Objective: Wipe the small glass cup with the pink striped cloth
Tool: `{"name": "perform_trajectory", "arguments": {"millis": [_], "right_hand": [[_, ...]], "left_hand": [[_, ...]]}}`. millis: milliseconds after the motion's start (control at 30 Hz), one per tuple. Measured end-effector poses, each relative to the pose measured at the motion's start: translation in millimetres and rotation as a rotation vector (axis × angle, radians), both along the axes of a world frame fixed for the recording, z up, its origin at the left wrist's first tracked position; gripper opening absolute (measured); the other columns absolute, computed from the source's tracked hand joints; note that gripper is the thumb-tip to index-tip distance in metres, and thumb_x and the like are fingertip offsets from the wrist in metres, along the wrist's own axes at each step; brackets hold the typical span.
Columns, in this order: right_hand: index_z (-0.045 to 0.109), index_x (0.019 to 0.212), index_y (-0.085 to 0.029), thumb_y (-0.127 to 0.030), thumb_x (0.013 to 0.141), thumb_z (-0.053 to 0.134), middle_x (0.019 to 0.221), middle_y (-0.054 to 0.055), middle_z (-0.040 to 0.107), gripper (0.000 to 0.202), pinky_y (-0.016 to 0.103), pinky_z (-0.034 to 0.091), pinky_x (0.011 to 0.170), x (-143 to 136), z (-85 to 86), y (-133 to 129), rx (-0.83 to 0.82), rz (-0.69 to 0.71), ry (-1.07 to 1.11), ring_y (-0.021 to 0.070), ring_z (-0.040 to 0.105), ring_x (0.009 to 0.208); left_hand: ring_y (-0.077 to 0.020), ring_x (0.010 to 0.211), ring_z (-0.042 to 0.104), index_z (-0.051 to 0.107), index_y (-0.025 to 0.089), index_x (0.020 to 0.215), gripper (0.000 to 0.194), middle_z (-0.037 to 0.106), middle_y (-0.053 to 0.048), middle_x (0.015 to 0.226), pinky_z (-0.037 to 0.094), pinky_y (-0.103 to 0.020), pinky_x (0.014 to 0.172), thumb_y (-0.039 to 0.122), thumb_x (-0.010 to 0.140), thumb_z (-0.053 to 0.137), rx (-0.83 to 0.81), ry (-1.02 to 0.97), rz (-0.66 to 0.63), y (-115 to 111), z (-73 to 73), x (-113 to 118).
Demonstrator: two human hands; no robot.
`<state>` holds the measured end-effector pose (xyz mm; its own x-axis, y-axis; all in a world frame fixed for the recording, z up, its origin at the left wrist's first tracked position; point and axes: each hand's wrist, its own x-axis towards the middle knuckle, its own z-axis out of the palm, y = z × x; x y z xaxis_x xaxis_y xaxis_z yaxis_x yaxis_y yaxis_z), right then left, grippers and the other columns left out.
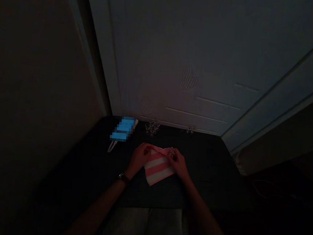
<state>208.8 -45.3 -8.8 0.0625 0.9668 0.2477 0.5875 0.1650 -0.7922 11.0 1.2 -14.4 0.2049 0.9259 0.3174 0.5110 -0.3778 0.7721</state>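
Note:
A pink and white striped cloth (159,167) hangs between my two hands above the dark table. My left hand (139,158), with a watch on its wrist, pinches the cloth's upper left corner. At the upper right corner my right hand (179,163) has its fingers closed on the cloth. A small shiny piece (171,152) shows at the fingertips of my right hand; it is too dim to tell exactly what it is.
A phone-like device (123,129) with a lit, blurred blue screen and a strap lies at the table's back left. Behind my hands sits a pile of small metallic pieces (152,127), with a few more (190,130) further right. A white panel stands behind the dark table (209,173).

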Motion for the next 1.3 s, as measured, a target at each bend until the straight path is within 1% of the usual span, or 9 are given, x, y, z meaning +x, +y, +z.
{"name": "perform_trajectory", "arguments": {"millis": [200, 300, 433, 633, 800, 933, 1033, 1167, 1300], "right_hand": [[0.054, 0.092, -0.020, -0.038, 0.078, 0.051, 0.071, -0.001, 0.057, 0.023, 0.023, 0.037, 0.057, -1.6, 1.7, -2.3, -0.043, 0.007, -0.036, 0.0134, 0.051, 0.062], [0.055, 0.086, -0.021, -0.039, 0.079, 0.051, 0.070, 0.000, 0.057, 0.020, 0.024, 0.037, 0.060, -2.9, -3.6, -14.6, -0.075, 0.009, -0.077, 0.0139, 0.050, 0.063], [0.055, 0.087, -0.021, -0.039, 0.079, 0.052, 0.076, 0.001, 0.059, 0.020, 0.026, 0.038, 0.067, -3.0, -5.9, -29.3, -0.098, -0.018, -0.115, 0.0157, 0.052, 0.071], [0.055, 0.093, -0.021, -0.040, 0.080, 0.050, 0.073, 0.000, 0.059, 0.024, 0.024, 0.038, 0.060, 0.1, 4.1, -7.7, -0.071, 0.032, -0.106, 0.0144, 0.052, 0.065], [0.056, 0.095, -0.021, -0.040, 0.078, 0.052, 0.074, 0.000, 0.060, 0.026, 0.023, 0.038, 0.058, -0.2, 5.2, -2.0, -0.023, 0.033, -0.071, 0.0135, 0.052, 0.063], [0.057, 0.094, -0.021, -0.039, 0.077, 0.053, 0.066, -0.002, 0.058, 0.025, 0.021, 0.037, 0.055, -0.9, 4.8, -2.7, -0.008, 0.019, -0.055, 0.0126, 0.052, 0.059], [0.057, 0.092, -0.021, -0.039, 0.078, 0.052, 0.063, -0.003, 0.056, 0.023, 0.021, 0.036, 0.054, -1.2, 4.1, -1.4, -0.010, 0.020, -0.049, 0.0123, 0.051, 0.058], [0.056, 0.097, -0.021, -0.039, 0.079, 0.052, 0.066, -0.002, 0.058, 0.026, 0.021, 0.036, 0.055, -1.4, 1.6, -0.3, -0.022, 0.020, -0.039, 0.0126, 0.052, 0.060], [0.056, 0.094, -0.022, -0.041, 0.079, 0.052, 0.068, -0.001, 0.058, 0.025, 0.023, 0.036, 0.057, -3.3, -0.4, -1.0, -0.069, 0.006, -0.057, 0.0137, 0.052, 0.062]], "left_hand": [[-0.0147, 0.078, 0.057, 0.058, 0.019, 0.094, 0.023, 0.060, -0.003, 0.091, 0.047, -0.027, 0.070, 0.015, 0.077, 0.044, -0.038, -0.027, -0.008, -4.6, 4.5, -1.1], [-0.0155, 0.084, 0.057, 0.058, 0.019, 0.093, 0.021, 0.060, -0.003, 0.094, 0.047, -0.027, 0.074, 0.016, 0.077, 0.045, -0.075, -0.044, -0.013, -18.6, 1.6, -3.6], [-0.0160, 0.086, 0.057, 0.058, 0.020, 0.095, 0.022, 0.059, -0.004, 0.096, 0.046, -0.027, 0.075, 0.016, 0.079, 0.044, -0.113, -0.021, -0.016, -34.9, 2.0, -4.8], [-0.0145, 0.081, 0.056, 0.058, 0.019, 0.094, 0.023, 0.058, -0.003, 0.093, 0.046, -0.026, 0.073, 0.011, 0.075, 0.046, -0.045, -0.017, -0.013, -20.5, 11.3, -0.9], [-0.0143, 0.078, 0.057, 0.058, 0.019, 0.096, 0.028, 0.058, -0.003, 0.093, 0.047, -0.027, 0.071, 0.010, 0.073, 0.045, -0.009, 0.017, -0.058, -18.8, 9.7, -1.3], [-0.0146, 0.079, 0.056, 0.058, 0.018, 0.092, 0.025, 0.058, -0.004, 0.092, 0.047, -0.028, 0.073, 0.010, 0.073, 0.044, 0.021, 0.026, -0.029, -17.5, 7.6, -1.7], [-0.0149, 0.080, 0.056, 0.058, 0.019, 0.093, 0.027, 0.059, -0.003, 0.093, 0.046, -0.028, 0.073, 0.011, 0.073, 0.044, -0.005, 0.021, -0.039, -15.2, 6.8, -1.9], [-0.0154, 0.080, 0.055, 0.058, 0.019, 0.095, 0.025, 0.058, -0.003, 0.092, 0.046, -0.028, 0.071, 0.014, 0.075, 0.043, -0.030, 0.031, -0.043, -14.8, 5.6, -3.7], [-0.0167, 0.082, 0.055, 0.056, 0.020, 0.096, 0.022, 0.057, -0.004, 0.094, 0.046, -0.029, 0.072, 0.018, 0.078, 0.044, -0.086, 0.037, -0.062, -16.9, 6.5, -5.7]]}}
